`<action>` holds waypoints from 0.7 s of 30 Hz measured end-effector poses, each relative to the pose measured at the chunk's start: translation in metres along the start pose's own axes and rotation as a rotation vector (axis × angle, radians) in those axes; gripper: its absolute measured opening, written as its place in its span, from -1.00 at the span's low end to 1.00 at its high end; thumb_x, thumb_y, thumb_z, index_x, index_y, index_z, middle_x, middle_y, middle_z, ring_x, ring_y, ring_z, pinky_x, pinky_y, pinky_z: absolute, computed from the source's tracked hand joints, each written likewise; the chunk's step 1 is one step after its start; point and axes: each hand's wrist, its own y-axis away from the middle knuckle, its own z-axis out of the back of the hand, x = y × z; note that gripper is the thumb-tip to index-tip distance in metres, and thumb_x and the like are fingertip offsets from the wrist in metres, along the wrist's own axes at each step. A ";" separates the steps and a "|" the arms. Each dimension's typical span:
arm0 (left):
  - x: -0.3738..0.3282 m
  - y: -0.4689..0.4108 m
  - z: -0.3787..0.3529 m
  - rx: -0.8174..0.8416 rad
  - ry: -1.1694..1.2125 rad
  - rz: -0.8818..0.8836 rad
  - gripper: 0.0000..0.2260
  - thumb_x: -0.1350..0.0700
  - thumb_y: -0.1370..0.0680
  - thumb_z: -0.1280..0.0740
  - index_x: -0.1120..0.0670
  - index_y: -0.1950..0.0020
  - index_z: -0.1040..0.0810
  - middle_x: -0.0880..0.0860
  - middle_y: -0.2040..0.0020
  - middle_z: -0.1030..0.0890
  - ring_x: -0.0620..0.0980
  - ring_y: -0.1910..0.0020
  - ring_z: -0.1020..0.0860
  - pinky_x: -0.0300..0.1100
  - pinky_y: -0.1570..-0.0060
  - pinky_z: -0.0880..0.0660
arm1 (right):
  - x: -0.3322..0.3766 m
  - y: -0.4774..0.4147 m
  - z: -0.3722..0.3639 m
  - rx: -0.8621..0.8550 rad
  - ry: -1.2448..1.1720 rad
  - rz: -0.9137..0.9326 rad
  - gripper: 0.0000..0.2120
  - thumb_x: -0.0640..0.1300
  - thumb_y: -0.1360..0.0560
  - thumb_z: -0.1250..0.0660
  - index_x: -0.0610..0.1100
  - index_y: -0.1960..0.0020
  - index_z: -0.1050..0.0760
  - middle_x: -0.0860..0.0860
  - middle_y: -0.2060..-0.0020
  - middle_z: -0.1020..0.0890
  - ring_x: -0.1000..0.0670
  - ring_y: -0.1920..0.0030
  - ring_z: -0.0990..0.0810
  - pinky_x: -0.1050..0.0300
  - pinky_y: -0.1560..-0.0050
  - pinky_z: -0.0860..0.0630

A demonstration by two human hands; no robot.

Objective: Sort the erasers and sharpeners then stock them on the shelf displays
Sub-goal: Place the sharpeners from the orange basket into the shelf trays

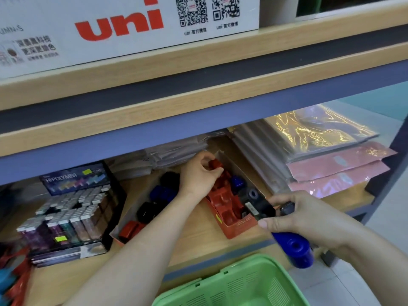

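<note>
My left hand [198,173] reaches into the lower shelf and grips a red sharpener [215,163] above the red display box [234,226]. That box holds red, blue and black sharpeners in a row. My right hand [302,215] is closed on sharpeners at the box's front corner: a black one [263,208] in the fingers and a blue one [294,248] under the palm. A second cardboard tray [114,236] to the left holds blue, black and red sharpeners [162,193].
A Hi-Polymer display of lead tubes [72,215] stands at the left of the shelf. Stacked packets and pink and gold sleeves [326,155] lie at the right. A green basket [234,286] sits below the shelf edge. A white uni carton [119,25] rests on the shelf above.
</note>
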 end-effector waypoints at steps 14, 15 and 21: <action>-0.006 0.088 0.021 0.240 -0.057 -0.068 -0.76 0.09 -0.36 -0.55 -0.15 0.11 -0.56 -0.12 0.20 -0.62 -0.23 0.28 -0.58 -0.28 0.18 -0.59 | -0.004 -0.007 -0.003 -0.162 -0.351 -0.074 -0.77 -0.09 -0.38 -0.52 -0.12 -0.01 -0.65 -0.06 0.33 -0.61 0.02 0.48 -0.54 0.26 0.56 -0.40; -0.003 0.089 0.018 0.243 -0.096 -0.075 -0.77 0.06 -0.36 -0.55 -0.16 0.11 -0.55 -0.10 0.21 -0.62 -0.21 0.26 -0.58 -0.24 0.15 -0.59 | -0.005 -0.007 -0.004 -0.159 -0.351 -0.075 -0.77 -0.09 -0.38 -0.51 -0.12 -0.01 -0.65 -0.07 0.32 -0.61 0.02 0.48 -0.54 0.26 0.56 -0.40; 0.010 0.088 0.013 0.208 -0.409 -0.318 -0.69 -0.14 -0.47 -0.41 -0.07 -0.16 -0.62 -0.15 -0.16 -0.58 -0.17 -0.16 -0.40 -0.24 -0.23 -0.36 | -0.005 -0.007 -0.017 -0.115 -0.376 -0.023 -0.81 -0.12 -0.42 -0.49 -0.10 -0.02 -0.65 -0.07 0.32 -0.61 0.01 0.46 -0.54 0.26 0.54 -0.41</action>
